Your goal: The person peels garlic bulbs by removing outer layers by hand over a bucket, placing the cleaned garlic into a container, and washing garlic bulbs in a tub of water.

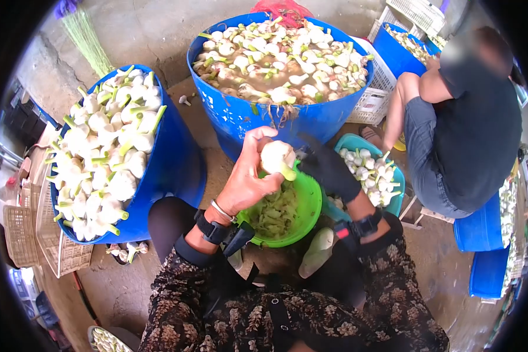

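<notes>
A pale garlic bulb (276,157) with a short green stem is gripped between the thumb and fingers of my bare left hand (249,173). Close to its right side is my right hand (330,169) in a black glove. Those gloved fingers look curled, and whatever they may hold is lost in the dark glove. Below both hands, a bright green basin (314,214) contains pale green peelings (274,214). To the right of it, partly behind my right arm, a teal basin (398,196) holds several trimmed garlic bulbs (372,176).
A large blue tub (229,114) of garlic in murky water stands ahead. Another blue tub (179,158), heaped with bulbs, stands left. A person (469,129) sits at right beside blue bins (478,229). Plastic crates (58,234) are at far left.
</notes>
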{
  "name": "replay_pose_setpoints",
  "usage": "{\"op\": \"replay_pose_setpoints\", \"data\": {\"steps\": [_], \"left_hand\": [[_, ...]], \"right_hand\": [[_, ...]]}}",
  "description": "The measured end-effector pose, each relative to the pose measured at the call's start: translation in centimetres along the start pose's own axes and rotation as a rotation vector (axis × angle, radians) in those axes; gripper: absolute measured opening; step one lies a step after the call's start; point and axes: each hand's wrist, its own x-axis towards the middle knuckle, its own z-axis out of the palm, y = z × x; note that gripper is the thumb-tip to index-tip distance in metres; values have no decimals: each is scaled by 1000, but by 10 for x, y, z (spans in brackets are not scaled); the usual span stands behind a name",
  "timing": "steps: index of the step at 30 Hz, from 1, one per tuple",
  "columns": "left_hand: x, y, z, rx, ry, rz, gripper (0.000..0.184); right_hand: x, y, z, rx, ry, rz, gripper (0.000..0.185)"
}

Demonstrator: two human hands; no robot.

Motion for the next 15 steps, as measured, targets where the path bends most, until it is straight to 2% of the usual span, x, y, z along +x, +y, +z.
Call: {"op": "replay_pose_setpoints", "data": {"steps": [2, 4, 9, 12, 15], "left_hand": [[1, -7, -6, 251, 16, 14, 60], [2, -7, -4, 447, 40, -2, 58], [4, -11, 0, 530, 3, 44, 46], [4, -8, 1, 620, 2, 112, 50], [6, -1, 5, 664, 7, 97, 51]], "right_hand": [[-8, -16, 6, 42, 157, -175, 45], [-11, -37, -2, 20, 214, -249, 40], [-5, -37, -1, -210, 328, -487, 22], [-10, -40, -5, -376, 260, -435, 11], [-11, -42, -10, -405, 244, -434, 14]]}}
